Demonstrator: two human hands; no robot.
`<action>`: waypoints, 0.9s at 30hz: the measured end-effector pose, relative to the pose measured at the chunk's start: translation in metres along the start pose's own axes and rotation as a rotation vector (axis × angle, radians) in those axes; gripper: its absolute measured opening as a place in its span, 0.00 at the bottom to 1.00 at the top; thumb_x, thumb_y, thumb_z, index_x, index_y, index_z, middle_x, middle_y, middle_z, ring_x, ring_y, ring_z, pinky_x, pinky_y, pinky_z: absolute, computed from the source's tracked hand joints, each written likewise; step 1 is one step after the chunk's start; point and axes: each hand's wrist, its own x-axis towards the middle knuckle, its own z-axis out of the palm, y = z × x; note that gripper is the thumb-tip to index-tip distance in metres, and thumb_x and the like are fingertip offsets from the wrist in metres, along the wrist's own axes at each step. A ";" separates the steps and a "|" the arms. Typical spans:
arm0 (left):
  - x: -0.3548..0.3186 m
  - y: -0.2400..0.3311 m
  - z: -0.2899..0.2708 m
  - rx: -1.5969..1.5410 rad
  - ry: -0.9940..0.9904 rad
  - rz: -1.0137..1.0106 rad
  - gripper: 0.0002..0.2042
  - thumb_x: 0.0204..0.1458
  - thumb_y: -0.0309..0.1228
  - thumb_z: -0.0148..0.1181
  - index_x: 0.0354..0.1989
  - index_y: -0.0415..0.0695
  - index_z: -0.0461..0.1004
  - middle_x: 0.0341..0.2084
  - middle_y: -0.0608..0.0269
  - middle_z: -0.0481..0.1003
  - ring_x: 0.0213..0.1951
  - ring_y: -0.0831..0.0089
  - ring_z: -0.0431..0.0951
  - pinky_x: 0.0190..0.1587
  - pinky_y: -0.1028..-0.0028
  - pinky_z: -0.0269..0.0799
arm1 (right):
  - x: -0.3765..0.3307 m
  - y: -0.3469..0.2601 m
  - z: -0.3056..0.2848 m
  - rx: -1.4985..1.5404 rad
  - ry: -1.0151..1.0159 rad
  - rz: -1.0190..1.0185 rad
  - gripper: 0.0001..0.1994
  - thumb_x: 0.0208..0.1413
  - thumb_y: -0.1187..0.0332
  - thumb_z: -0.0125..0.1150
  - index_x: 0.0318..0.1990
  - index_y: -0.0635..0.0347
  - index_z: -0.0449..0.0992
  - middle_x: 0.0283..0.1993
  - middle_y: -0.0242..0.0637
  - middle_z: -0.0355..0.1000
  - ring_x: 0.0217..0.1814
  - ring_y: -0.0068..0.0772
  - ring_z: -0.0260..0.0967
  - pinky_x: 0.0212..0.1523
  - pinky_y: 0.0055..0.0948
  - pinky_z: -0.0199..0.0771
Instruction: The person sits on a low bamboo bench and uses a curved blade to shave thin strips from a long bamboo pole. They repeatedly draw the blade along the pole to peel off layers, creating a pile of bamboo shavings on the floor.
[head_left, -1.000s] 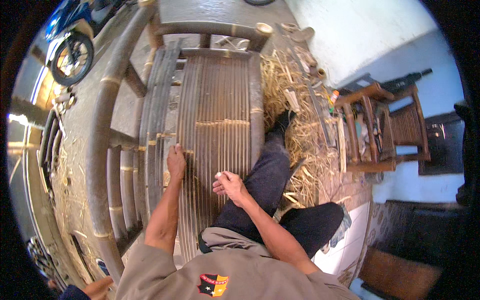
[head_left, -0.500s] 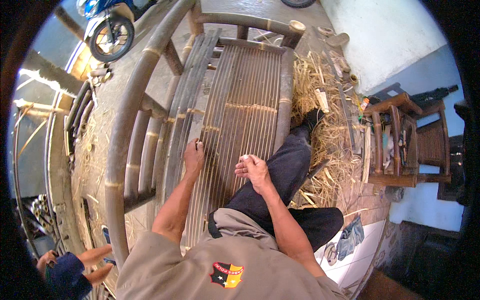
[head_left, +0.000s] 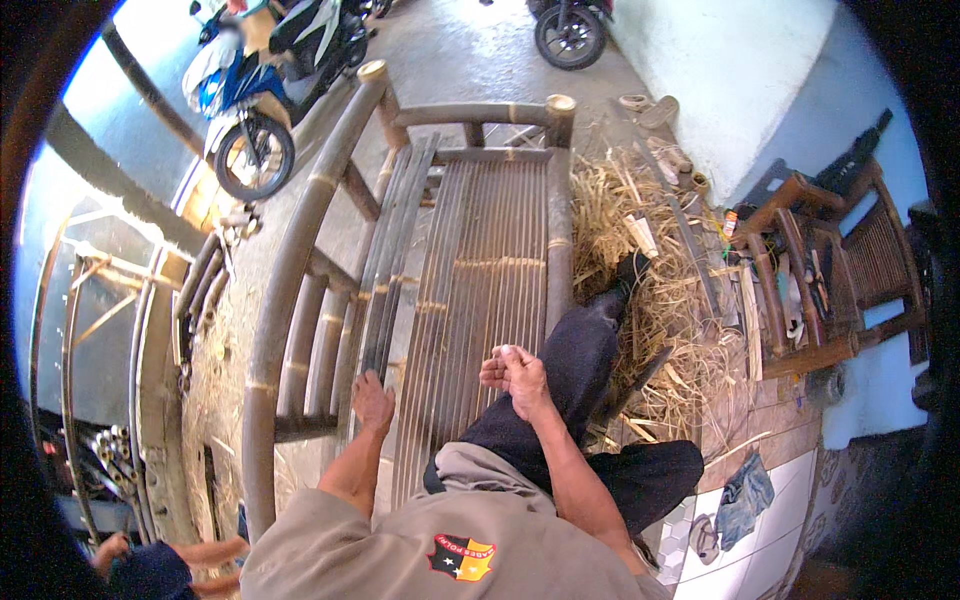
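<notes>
A long bamboo bench (head_left: 470, 153) stretches away in front of me, its seat made of narrow brown slats (head_left: 500, 220) laid lengthwise with thin gaps. Several dark bamboo slats (head_left: 397, 215) lie close together along the left side of the seat. My left hand (head_left: 373, 403) reaches down onto the near part of these dark slats, its fingertips slightly apart and touching them. Over the right half of the seat, beside my thigh, hovers my right hand (head_left: 520, 380). Its fingers are curled together with the thumb against them; anything between them is too small to make out.
Thick bamboo rails form the bench's armrest (head_left: 300, 240) on the left. Straw-like shavings (head_left: 610, 210) pile up along the right side. A bamboo chair (head_left: 790, 270) with tools stands at right. Motorbikes (head_left: 255, 150) are parked beyond. Another person's arm (head_left: 205, 552) shows at lower left.
My left hand has moved left, off the spaced slats and onto the dark ones. My right hand stays over the seat. The view has tilted up, showing more of the motorbikes.
</notes>
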 end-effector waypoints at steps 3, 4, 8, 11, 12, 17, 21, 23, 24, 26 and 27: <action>0.005 -0.009 0.004 0.013 -0.022 0.022 0.16 0.48 0.32 0.62 0.41 0.41 0.65 0.42 0.47 0.69 0.47 0.48 0.72 0.45 0.54 0.73 | 0.001 0.001 -0.001 0.013 -0.027 -0.028 0.15 0.67 0.58 0.50 0.45 0.64 0.71 0.36 0.41 0.76 0.35 0.33 0.77 0.38 0.33 0.82; 0.007 -0.012 0.005 0.006 -0.037 0.033 0.15 0.49 0.31 0.61 0.41 0.41 0.65 0.41 0.47 0.69 0.46 0.48 0.72 0.45 0.54 0.73 | 0.002 0.001 0.000 0.020 -0.014 -0.002 0.15 0.67 0.59 0.50 0.45 0.63 0.71 0.36 0.41 0.76 0.35 0.33 0.77 0.38 0.33 0.82; 0.012 -0.013 0.004 0.009 -0.070 0.017 0.11 0.52 0.30 0.55 0.40 0.41 0.65 0.38 0.45 0.71 0.44 0.46 0.74 0.43 0.53 0.73 | 0.005 0.002 0.001 0.011 -0.023 -0.002 0.14 0.67 0.59 0.49 0.45 0.63 0.71 0.36 0.41 0.76 0.35 0.33 0.78 0.38 0.33 0.82; 0.008 -0.005 -0.002 -0.109 -0.081 -0.158 0.10 0.55 0.33 0.51 0.41 0.41 0.65 0.30 0.45 0.75 0.39 0.46 0.77 0.42 0.52 0.72 | 0.006 0.003 0.001 -0.009 -0.030 -0.017 0.14 0.67 0.59 0.49 0.45 0.63 0.71 0.36 0.41 0.76 0.35 0.33 0.77 0.38 0.34 0.82; 0.006 -0.001 -0.005 -0.155 -0.116 -0.240 0.10 0.55 0.33 0.51 0.41 0.41 0.65 0.28 0.45 0.75 0.38 0.46 0.77 0.41 0.52 0.71 | 0.006 0.004 0.001 -0.009 -0.031 -0.016 0.14 0.67 0.59 0.49 0.45 0.63 0.71 0.36 0.40 0.76 0.35 0.33 0.77 0.38 0.34 0.82; -0.014 0.001 -0.009 -0.434 0.026 -0.292 0.13 0.54 0.36 0.53 0.39 0.39 0.68 0.29 0.41 0.75 0.38 0.44 0.77 0.41 0.51 0.69 | 0.005 0.005 0.001 -0.009 -0.021 -0.016 0.15 0.66 0.57 0.51 0.45 0.62 0.72 0.37 0.41 0.76 0.36 0.33 0.77 0.39 0.34 0.82; -0.041 -0.008 -0.007 -0.491 0.033 -0.213 0.14 0.54 0.39 0.55 0.34 0.37 0.67 0.25 0.45 0.71 0.31 0.50 0.73 0.39 0.55 0.67 | 0.007 0.005 0.002 0.000 -0.020 0.032 0.16 0.65 0.57 0.52 0.45 0.64 0.71 0.36 0.40 0.75 0.35 0.33 0.77 0.38 0.33 0.81; -0.056 -0.009 -0.012 -0.555 0.031 -0.203 0.15 0.54 0.38 0.56 0.33 0.37 0.66 0.22 0.51 0.67 0.27 0.58 0.68 0.36 0.59 0.65 | 0.007 0.006 0.003 -0.005 -0.040 0.003 0.16 0.66 0.57 0.51 0.45 0.64 0.71 0.36 0.40 0.75 0.35 0.32 0.77 0.38 0.33 0.81; -0.064 -0.007 -0.018 -0.591 0.038 -0.193 0.15 0.55 0.38 0.56 0.32 0.37 0.65 0.21 0.53 0.65 0.27 0.61 0.66 0.35 0.60 0.64 | 0.008 0.006 0.003 -0.012 -0.048 0.003 0.17 0.66 0.57 0.51 0.45 0.64 0.71 0.36 0.40 0.75 0.35 0.32 0.77 0.38 0.32 0.81; -0.072 0.001 -0.032 -0.715 0.000 -0.189 0.15 0.57 0.38 0.55 0.31 0.36 0.64 0.20 0.56 0.63 0.26 0.65 0.63 0.34 0.62 0.63 | 0.008 0.007 0.003 0.000 -0.039 0.012 0.17 0.66 0.57 0.51 0.45 0.65 0.71 0.37 0.39 0.74 0.35 0.31 0.76 0.38 0.32 0.81; -0.073 0.008 -0.041 -0.804 -0.046 -0.194 0.15 0.57 0.37 0.55 0.31 0.36 0.64 0.20 0.56 0.63 0.26 0.66 0.63 0.34 0.63 0.63 | 0.008 0.007 0.003 0.007 -0.042 0.015 0.16 0.66 0.58 0.50 0.46 0.65 0.71 0.37 0.39 0.74 0.35 0.30 0.76 0.38 0.32 0.81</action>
